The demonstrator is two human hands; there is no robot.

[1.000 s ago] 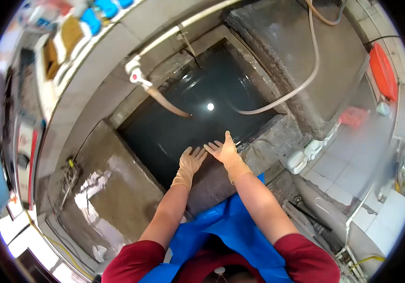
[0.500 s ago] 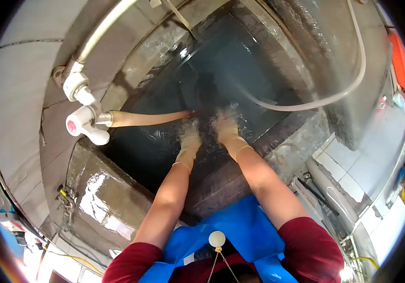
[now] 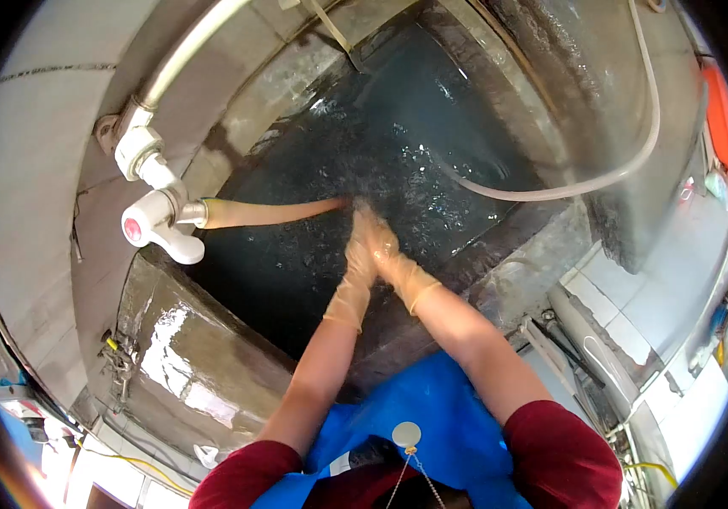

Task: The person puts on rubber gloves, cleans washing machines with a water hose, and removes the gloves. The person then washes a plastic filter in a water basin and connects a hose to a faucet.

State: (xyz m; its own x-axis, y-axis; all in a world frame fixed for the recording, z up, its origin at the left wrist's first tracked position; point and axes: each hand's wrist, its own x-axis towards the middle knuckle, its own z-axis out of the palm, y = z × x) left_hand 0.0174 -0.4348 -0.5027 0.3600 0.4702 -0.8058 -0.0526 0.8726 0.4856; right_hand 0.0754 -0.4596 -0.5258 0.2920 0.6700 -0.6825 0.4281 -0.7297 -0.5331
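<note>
My left hand (image 3: 359, 246) and my right hand (image 3: 385, 246) are in pale yellow, see-through rubber gloves that reach past the wrists. They are close together, touching, at the surface of dark water (image 3: 296, 280) in a stone basin (image 3: 432, 305). The fingertips are blurred and partly under the water, so I cannot see whether they hold anything. Just beyond them ends a tan hose (image 3: 270, 215), fitted to a white tap (image 3: 156, 225) with a red button. Ripples and bright glints spread across the water ahead of the hands.
A translucent white hose (image 3: 584, 188) curves over the right rim into the water. A thin strip (image 3: 334, 34) leans at the far edge. On the left is a wet stone ledge (image 3: 203, 356). Toward the right edge are a red-orange object (image 3: 722, 119) and pipes (image 3: 584, 339).
My two hands have come together and risen to the surface; before, they were apart and deeper in the water. The dark, blurred shape ahead of them no longer shows.
</note>
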